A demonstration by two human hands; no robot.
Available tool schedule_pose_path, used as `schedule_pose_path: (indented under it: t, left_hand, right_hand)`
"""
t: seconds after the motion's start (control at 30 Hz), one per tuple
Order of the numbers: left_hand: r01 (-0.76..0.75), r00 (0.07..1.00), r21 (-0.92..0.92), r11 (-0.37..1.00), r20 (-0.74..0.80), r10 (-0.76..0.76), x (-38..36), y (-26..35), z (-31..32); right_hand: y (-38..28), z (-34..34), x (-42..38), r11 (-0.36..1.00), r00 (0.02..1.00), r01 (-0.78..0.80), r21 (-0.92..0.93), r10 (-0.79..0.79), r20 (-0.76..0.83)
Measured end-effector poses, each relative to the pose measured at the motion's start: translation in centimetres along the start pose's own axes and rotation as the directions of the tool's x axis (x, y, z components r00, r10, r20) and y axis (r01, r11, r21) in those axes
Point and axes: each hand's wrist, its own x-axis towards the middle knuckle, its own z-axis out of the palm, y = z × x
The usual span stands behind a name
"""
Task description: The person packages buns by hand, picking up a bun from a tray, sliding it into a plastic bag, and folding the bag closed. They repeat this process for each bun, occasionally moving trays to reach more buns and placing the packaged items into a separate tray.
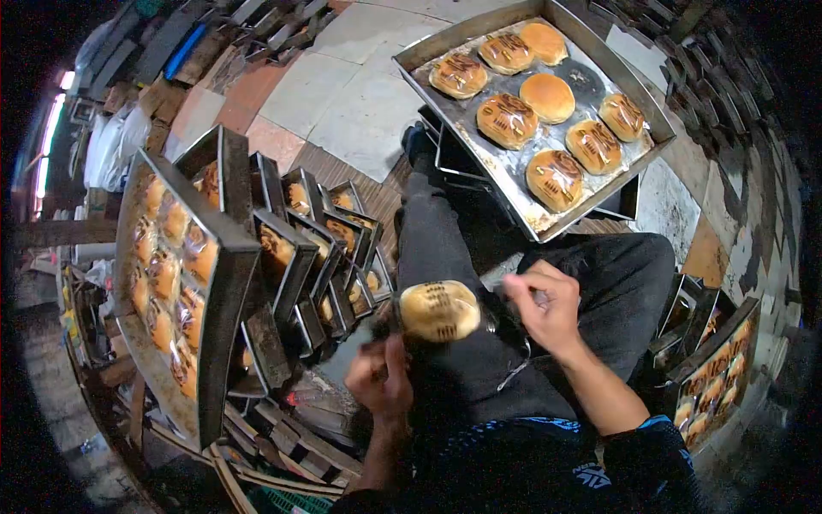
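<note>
A round bun in clear, dark-printed wrap (pixel 439 310) is up in front of my lap, slightly blurred. My left hand (pixel 381 377) is closed at its lower left edge, fingers pinched on the wrapper. To the right of the bun, my right hand (pixel 545 307) is curled with thumb and fingers together. Whether it grips a wrapper edge is too blurred to make out. Beyond my knees, a metal tray (pixel 475 171) carries several wrapped buns (pixel 507 121) and two bare golden buns (pixel 547 98). A dark round patch marks the tray's bottom near them.
Stacked metal trays (pixel 229 317) of buns stand tilted at my left, close to my left arm. More bun trays (pixel 715 368) are at the lower right. Wooden slats (pixel 282 441) and a green crate (pixel 295 499) lie lower left. Tiled floor (pixel 342 94) stretches ahead.
</note>
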Motion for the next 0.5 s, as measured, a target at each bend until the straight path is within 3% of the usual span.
schedule_pose_path:
  t: [0.03, 0.07, 0.1, 0.17, 0.2, 0.23, 0.27, 0.3, 0.33, 0.37, 0.4, 0.43, 0.5]
  left_hand:
    - [-0.013, 1.0, 0.001, 1.0, -0.014, 0.013, 1.9, 1.3, 0.1]
    - [-0.006, 0.996, -0.058, 0.998, 0.085, 0.011, 4.4, 2.6, 0.6]
    - [0.004, 0.981, -0.123, 0.992, 0.191, 0.019, 6.3, 3.3, 1.1]
    - [0.452, 0.872, -0.224, 0.864, 0.317, -0.373, 8.7, 1.9, 2.9]
    - [0.227, 0.954, -0.134, 0.965, 0.228, -0.193, 9.7, 2.4, 3.9]
    - [0.295, 0.939, -0.162, 0.942, 0.234, -0.253, 10.4, 2.4, 4.2]
    - [0.239, 0.958, -0.209, 0.948, 0.212, -0.195, 10.6, 3.0, 4.7]
    - [0.191, 0.972, -0.249, 0.949, 0.182, -0.148, 10.6, 3.1, 4.9]
    - [0.444, 0.885, -0.338, 0.83, 0.307, -0.349, 10.1, 2.2, 4.9]
    - [0.385, 0.912, -0.274, 0.881, 0.262, -0.317, 9.7, 2.6, 6.4]
    - [0.365, 0.895, -0.2, 0.909, 0.345, -0.283, 8.9, 2.6, 7.4]
    - [0.22, 0.917, -0.19, 0.957, 0.374, -0.137, 7.2, 1.6, 9.4]
    - [0.365, 0.749, -0.321, 0.874, 0.658, -0.071, 5.0, 3.9, 11.6]
  right_hand:
    - [-1.5, -0.3, 1.4, 0.971, 0.974, 0.217, 0.098, -0.221, 0.038]
    - [-3.2, 0.0, 2.7, 0.899, 0.894, 0.439, 0.011, -0.438, 0.097]
    - [-4.4, 0.6, 3.4, 0.867, 0.852, 0.496, -0.05, -0.475, 0.219]
    - [-3.1, 2.9, 5.1, 0.928, 0.874, 0.371, 0.042, -0.365, 0.322]
    - [-2.5, 2.2, 6.2, 0.96, 0.879, 0.273, 0.058, -0.273, 0.391]
    - [-2.1, 1.3, 7.7, 0.983, 0.872, 0.169, 0.068, -0.181, 0.454]
    - [-2.2, -0.5, 9.0, 0.989, 0.904, -0.008, 0.146, -0.055, 0.424]
    - [0.2, -1.1, 9.8, 0.989, 0.973, -0.018, 0.147, -0.016, 0.231]
    - [2.5, -2.8, 11.6, 0.974, 0.977, -0.143, 0.177, 0.11, 0.185]
    - [2.6, -4.9, 13.0, 0.922, 0.982, -0.191, 0.338, 0.183, 0.053]
    - [4.4, -7.0, 15.0, 0.863, 0.938, -0.313, 0.395, 0.348, -0.016]
    - [6.0, -8.9, 17.4, 0.893, 0.899, -0.309, 0.327, 0.386, -0.208]
    - [9.2, -14.3, 21.5, 0.847, 0.884, -0.302, 0.437, 0.421, -0.204]
